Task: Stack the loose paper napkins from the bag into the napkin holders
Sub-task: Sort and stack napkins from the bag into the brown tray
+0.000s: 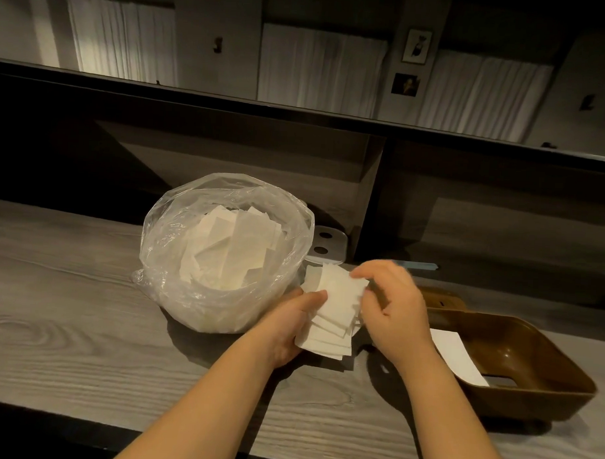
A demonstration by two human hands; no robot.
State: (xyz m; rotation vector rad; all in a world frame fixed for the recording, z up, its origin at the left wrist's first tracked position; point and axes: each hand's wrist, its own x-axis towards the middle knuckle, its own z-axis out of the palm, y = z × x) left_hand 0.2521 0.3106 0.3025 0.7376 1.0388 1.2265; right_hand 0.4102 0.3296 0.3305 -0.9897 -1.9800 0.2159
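Observation:
A clear plastic bag (177, 225) full of loose white napkins (231, 251) stands open on the wooden counter. Just right of it, my left hand (291, 325) grips a fanned stack of white napkins (335, 316) from below, thumb on top. My right hand (394, 308) pinches the stack's upper right edge. A brown plastic napkin holder (535, 392) lies at the right with one white napkin (457, 358) inside it.
A metal bracket with two holes (328, 244) stands behind the bag. Another brown holder piece (442, 297) sits behind my right hand. A raised dark partition (296, 160) runs along the counter's far side. The grey wood counter (68, 307) stretches left.

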